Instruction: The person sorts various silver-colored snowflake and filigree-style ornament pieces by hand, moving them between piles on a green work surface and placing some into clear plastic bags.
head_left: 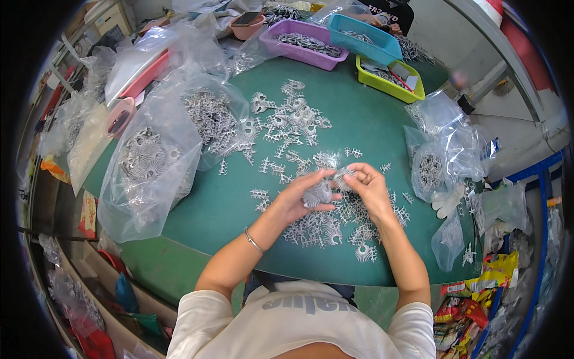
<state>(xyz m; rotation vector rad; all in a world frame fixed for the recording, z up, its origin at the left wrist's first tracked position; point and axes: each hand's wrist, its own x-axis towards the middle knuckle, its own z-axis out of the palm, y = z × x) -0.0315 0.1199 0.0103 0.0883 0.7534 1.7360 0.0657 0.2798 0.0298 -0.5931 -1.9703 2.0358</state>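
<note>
Over the near middle of the green table [197,224] my hands are close together. My left hand [294,196], palm turned up, is closed round a fan-shaped grey metal piece [317,194]; whether it is one or a stack I cannot make out. Between the thumb and fingers of my right hand [372,188] is another fan-shaped metal piece [342,179], close to the left fingertips. Below the hands spreads a pile of small branched metal pieces [311,232] with some fans among them. Farther off lies a looser spread of fan and branched pieces [299,116].
Clear plastic bags of metal pieces [143,158] stand at the left, and more bags [431,167] at the right. A white glove [447,201] lies by the right edge. Purple [287,43], blue [382,54] and green trays [382,84] line the back. Another person [394,15] sits beyond.
</note>
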